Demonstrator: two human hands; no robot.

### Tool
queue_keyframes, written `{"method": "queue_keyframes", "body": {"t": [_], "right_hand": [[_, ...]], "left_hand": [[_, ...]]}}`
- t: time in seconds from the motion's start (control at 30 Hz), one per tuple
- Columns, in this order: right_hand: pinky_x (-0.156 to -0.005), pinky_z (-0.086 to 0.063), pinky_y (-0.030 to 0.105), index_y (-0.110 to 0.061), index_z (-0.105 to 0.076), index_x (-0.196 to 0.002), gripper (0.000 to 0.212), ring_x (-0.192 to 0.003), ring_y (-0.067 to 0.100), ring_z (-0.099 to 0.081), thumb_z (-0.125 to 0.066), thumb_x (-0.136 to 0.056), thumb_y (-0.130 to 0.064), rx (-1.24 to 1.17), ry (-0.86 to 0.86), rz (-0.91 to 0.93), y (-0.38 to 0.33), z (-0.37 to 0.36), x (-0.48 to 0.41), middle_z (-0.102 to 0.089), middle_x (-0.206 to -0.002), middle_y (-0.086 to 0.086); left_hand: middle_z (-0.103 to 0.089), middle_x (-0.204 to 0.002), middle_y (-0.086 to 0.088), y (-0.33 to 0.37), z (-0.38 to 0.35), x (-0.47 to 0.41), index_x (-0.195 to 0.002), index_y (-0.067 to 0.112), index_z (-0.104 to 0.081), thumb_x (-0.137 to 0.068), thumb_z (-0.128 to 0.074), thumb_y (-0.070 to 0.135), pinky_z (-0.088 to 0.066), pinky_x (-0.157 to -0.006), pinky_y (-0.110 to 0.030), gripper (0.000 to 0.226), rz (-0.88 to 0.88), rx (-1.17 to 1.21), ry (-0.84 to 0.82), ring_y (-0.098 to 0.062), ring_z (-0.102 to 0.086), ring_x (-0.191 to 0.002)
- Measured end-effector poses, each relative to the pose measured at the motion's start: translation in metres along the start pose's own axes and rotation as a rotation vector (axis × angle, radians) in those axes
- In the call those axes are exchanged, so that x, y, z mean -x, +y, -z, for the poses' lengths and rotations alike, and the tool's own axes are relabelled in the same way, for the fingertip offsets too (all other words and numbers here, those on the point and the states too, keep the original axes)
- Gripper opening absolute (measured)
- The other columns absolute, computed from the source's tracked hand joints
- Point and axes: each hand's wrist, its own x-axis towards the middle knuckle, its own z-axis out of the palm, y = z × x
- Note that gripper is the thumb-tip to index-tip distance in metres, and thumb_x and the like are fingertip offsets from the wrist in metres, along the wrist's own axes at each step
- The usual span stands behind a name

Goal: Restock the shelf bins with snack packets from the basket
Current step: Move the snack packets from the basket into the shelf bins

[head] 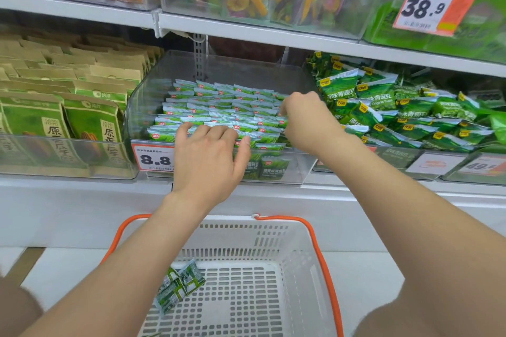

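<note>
Over the clear plastic shelf bin (153, 107), the left hand (208, 156) lies flat, fingers straight, on the rowed small green-and-white foil snack packets (219, 112). The right hand (306, 120) curls, pinching one at the row's end. A few lie in the white perforated plastic basket (295, 254). They look light, crinkly and slippery, best pinched by a sealed edge.

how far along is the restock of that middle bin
Mostly done: the clear bin already holds neat rows of green packets. In hand: the left hand presses flat on the front rows, while the right hand seems to pinch one packet at the bin's right side. Left: a small cluster of leftover packets lies in the basket.
</note>
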Motion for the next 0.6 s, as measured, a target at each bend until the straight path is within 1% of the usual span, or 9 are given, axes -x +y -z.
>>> {"method": "queue_keyframes", "body": {"t": [0.07, 0.13, 0.23, 0.27, 0.33, 0.37, 0.43, 0.53, 0.6], "right_hand": [[-0.075, -0.056, 0.046, -0.01, -0.071, -0.102, 0.027, -0.096, 0.043, -0.062, -0.053, -0.085, -0.001, -0.04, 0.107, 0.049, -0.008, 0.01, 0.023, -0.064, -0.093, 0.019], [-0.071, -0.057, 0.043, -0.016, -0.071, -0.093, 0.02, -0.088, 0.04, -0.064, -0.052, -0.086, -0.015, -0.077, 0.16, 0.142, -0.023, 0.017, 0.047, -0.07, -0.088, 0.013], [-0.062, -0.043, 0.035, -0.023, -0.058, -0.087, 0.006, -0.076, 0.037, -0.056, -0.053, -0.087, -0.022, -0.003, 0.018, 0.329, -0.046, 0.017, 0.081, -0.057, -0.075, 0.007], [-0.062, -0.039, 0.035, -0.024, -0.056, -0.089, 0.003, -0.076, 0.037, -0.055, -0.053, -0.089, -0.022, 0.05, -0.048, 0.392, -0.051, 0.013, 0.091, -0.051, -0.075, 0.006], [-0.064, -0.037, 0.034, -0.018, -0.056, -0.089, 0.006, -0.074, 0.035, -0.054, -0.054, -0.092, -0.023, 0.116, -0.201, 0.462, -0.054, -0.002, 0.109, -0.042, -0.074, 0.002], [-0.064, -0.036, 0.034, -0.015, -0.049, -0.081, 0.014, -0.07, 0.031, -0.05, -0.054, -0.093, -0.022, 0.138, -0.295, 0.473, -0.053, -0.012, 0.115, -0.036, -0.073, -0.001], [-0.064, -0.036, 0.033, -0.017, -0.042, -0.072, 0.025, -0.068, 0.025, -0.045, -0.053, -0.095, -0.018, 0.192, -0.509, 0.482, -0.048, -0.036, 0.123, -0.035, -0.073, -0.003], [-0.064, -0.042, 0.033, -0.014, -0.057, -0.088, 0.01, -0.077, 0.023, -0.052, -0.053, -0.097, -0.014, 0.262, -0.763, 0.485, -0.042, -0.073, 0.141, -0.044, -0.082, -0.003], [-0.061, -0.045, 0.033, -0.015, -0.057, -0.098, 0.005, -0.073, 0.019, -0.055, -0.053, -0.097, -0.012, 0.296, -0.869, 0.505, -0.043, -0.093, 0.153, -0.045, -0.083, -0.005]], "left_hand": [[-0.075, -0.102, 0.006, 0.001, 0.001, 0.0, -0.103, 0.025, -0.072, -0.109, -0.02, 0.051, -0.033, -0.111, -0.051, 0.059, -0.005, 0.021, -0.001, -0.024, -0.066, -0.098], [-0.074, -0.107, 0.006, -0.001, 0.001, 0.0, -0.106, 0.025, -0.071, -0.108, -0.026, 0.052, -0.028, -0.116, -0.052, 0.052, -0.014, 0.096, 0.019, -0.023, -0.065, -0.107], [-0.068, -0.127, 0.0, -0.007, 0.001, 0.003, -0.113, 0.02, -0.069, -0.106, -0.046, 0.046, -0.025, -0.12, -0.055, 0.035, -0.086, 0.243, 0.162, -0.027, -0.055, -0.133], [-0.067, -0.129, -0.003, -0.007, 0.002, 0.007, -0.111, 0.017, -0.069, -0.104, -0.054, 0.04, -0.031, -0.116, -0.055, 0.028, -0.129, 0.281, 0.252, -0.031, -0.054, -0.133], [-0.068, -0.116, -0.005, 0.0, 0.002, 0.02, -0.101, 0.014, -0.071, -0.099, -0.066, 0.026, -0.043, -0.093, -0.05, 0.013, -0.214, 0.314, 0.427, -0.036, -0.058, -0.112], [-0.068, -0.107, -0.005, 0.005, -0.003, 0.03, -0.097, 0.013, -0.071, -0.097, -0.068, 0.021, -0.043, -0.082, -0.048, 0.008, -0.253, 0.326, 0.449, -0.035, -0.057, -0.101], [-0.063, -0.094, -0.003, 0.012, -0.025, 0.05, -0.094, 0.014, -0.068, -0.095, -0.067, 0.015, -0.041, -0.072, -0.045, 0.002, -0.334, 0.358, 0.301, -0.034, -0.055, -0.088], [-0.063, -0.094, 0.004, 0.017, -0.063, 0.093, -0.095, 0.025, -0.063, -0.09, -0.062, 0.019, -0.047, -0.071, -0.039, 0.008, -0.317, 0.45, -0.24, -0.029, -0.062, -0.091], [-0.065, -0.1, 0.007, 0.018, -0.086, 0.125, -0.094, 0.032, -0.057, -0.092, -0.059, 0.023, -0.045, -0.07, -0.034, 0.01, -0.276, 0.402, -0.599, -0.023, -0.064, -0.097]]}}
